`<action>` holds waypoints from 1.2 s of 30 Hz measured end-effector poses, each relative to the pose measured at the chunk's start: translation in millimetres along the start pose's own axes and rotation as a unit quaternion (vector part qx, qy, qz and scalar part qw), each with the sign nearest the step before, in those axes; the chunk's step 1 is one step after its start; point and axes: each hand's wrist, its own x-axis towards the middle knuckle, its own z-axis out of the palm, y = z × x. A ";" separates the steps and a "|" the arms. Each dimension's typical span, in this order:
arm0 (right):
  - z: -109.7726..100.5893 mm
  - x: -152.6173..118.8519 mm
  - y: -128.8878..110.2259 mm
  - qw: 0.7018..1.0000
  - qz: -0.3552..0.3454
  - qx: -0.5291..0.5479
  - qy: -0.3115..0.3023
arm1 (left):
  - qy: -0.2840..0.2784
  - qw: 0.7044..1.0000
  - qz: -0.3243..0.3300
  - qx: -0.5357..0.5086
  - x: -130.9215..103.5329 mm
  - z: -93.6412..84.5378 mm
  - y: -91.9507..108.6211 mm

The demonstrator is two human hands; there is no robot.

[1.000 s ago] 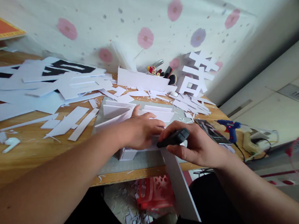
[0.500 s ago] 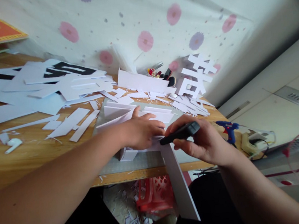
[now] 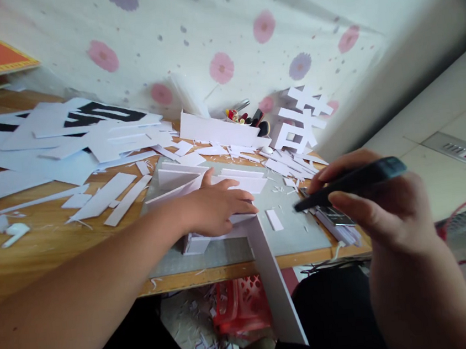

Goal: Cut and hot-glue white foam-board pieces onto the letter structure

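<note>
The left hand (image 3: pixel 214 210) lies palm down at the centre of the frame, fingers spread flat over a stack of white foam-board pieces (image 3: pixel 206 235) on the grey cutting mat (image 3: pixel 292 229); it presses rather than grips. From under it a long white strip (image 3: pixel 275 281) runs toward the lower centre of the frame and overhangs the worktop (image 3: pixel 49 249) edge. The right hand (image 3: pixel 386 208), at the right of the frame, is closed around a dark craft knife (image 3: pixel 350 181), lifted clear of the mat with its tip pointing left. A small cut-off white piece (image 3: pixel 274 219) lies on the mat between the two hands.

The board looks light and stiff but easily dented or snapped, and its smooth face could slide on the mat, so flat, broad pressure near the cut line seems the safest hold, with fingers well back from the blade. The overhanging strip would likely bend if lifted by its far end.

White offcuts (image 3: pixel 106 196) litter the left of the frame, and a cut-out white character (image 3: pixel 302 120) stands at the upper right.
</note>
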 end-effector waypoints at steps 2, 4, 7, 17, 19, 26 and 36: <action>0.1 -3.5 8.8 0.999 0.004 -0.047 -0.012 | 0.008 1.000 0.003 0.001 -1.1 0.7 -1.0; 9.5 -6.9 18.6 0.993 0.014 -0.053 -0.106 | 0.017 1.000 0.011 0.003 -2.1 0.9 -1.6; 32.4 -10.6 29.5 0.960 0.033 -0.033 -0.278 | 0.018 1.000 0.013 0.011 -3.3 0.7 -1.3; 29.8 -15.2 47.7 0.932 0.072 0.052 -0.351 | 0.040 0.999 -0.001 -0.019 -3.4 4.6 -5.7; 13.0 -16.7 55.2 0.939 0.063 0.089 -0.326 | 0.105 0.994 -0.008 -0.037 -4.1 1.9 -8.3; -19.0 -10.9 67.7 0.927 -0.051 0.215 -0.302 | 0.190 0.927 -0.031 -0.322 4.0 -37.5 11.9; -15.0 -1.1 86.4 0.985 -0.007 0.162 0.051 | 0.265 0.840 -0.108 -0.462 15.2 -45.6 18.7</action>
